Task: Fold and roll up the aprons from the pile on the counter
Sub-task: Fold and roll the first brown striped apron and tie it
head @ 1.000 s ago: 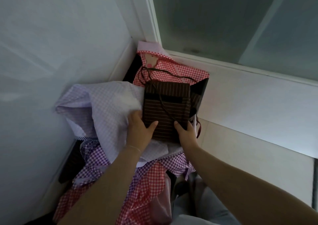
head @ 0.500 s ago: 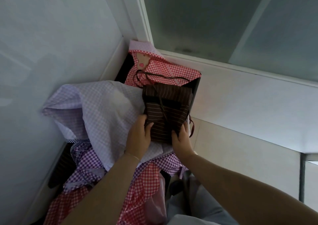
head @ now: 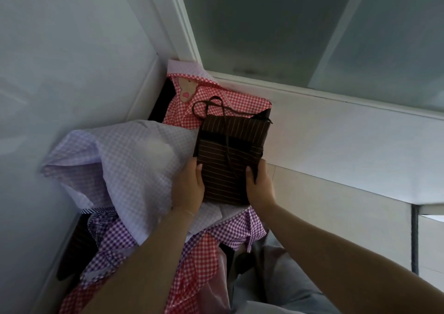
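The left hand point(head: 189, 188) and right hand point(head: 260, 186) clamp the folded brown striped apron point(head: 228, 155) by its near edge—thumbs on top (probably squaring it)—atop the gingham pile point(head: 134, 164).

The fingers of the left hand point(head: 189, 186) and of the right hand point(head: 260, 188) go under the folded brown striped apron point(head: 225, 162), so only the thumbs show on top. That apron hides part of the red checked apron point(head: 216, 102) behind it. The lilac checked apron point(head: 125, 164) covers much of the pile, and a pale blurred patch sits on its cloth. The left forearm hides the middle of the purple checked apron point(head: 115, 239) and of a second red checked cloth point(head: 194, 265), which the bottom edge cuts off. A dark striped cloth point(head: 77, 248) lies mostly buried at the left. Both forearms run out of frame at the bottom.
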Demonstrator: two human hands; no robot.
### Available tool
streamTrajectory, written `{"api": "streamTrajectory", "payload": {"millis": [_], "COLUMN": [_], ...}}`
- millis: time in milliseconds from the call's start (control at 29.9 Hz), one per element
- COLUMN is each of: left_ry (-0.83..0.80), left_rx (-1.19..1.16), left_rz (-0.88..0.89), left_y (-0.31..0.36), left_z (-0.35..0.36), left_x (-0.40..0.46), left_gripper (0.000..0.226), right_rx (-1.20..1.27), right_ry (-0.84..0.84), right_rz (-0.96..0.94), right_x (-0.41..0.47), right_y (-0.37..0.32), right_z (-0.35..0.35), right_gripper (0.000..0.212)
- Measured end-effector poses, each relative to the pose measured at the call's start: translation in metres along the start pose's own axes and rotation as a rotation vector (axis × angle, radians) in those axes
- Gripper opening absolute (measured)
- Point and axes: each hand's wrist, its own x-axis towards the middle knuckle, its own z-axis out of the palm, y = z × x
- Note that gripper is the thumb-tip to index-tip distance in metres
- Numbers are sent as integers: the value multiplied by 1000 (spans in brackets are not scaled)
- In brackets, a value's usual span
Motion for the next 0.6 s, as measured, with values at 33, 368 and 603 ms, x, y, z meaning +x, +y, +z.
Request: {"api": "streamTrajectory", "payload": {"millis": [33,368,603], "left_ry": [2,-272,-407], "left_rx": [31,-29,-479], "left_rz": [-24,-471,-540], "left_y": [0,26,37], "left_z": [0,3,-14], "left_x": [2,34,46], "left_gripper": [26,54,46], "right_rx": [-58,-333,266], "right_ry": [-22,-127,-106], "right_rz": [5,276,534], "right_x": [3,26,44], "right_y": [2,-7,-33], "right_z": [-1,-2,-11], "right_gripper": [45,49,77]}}
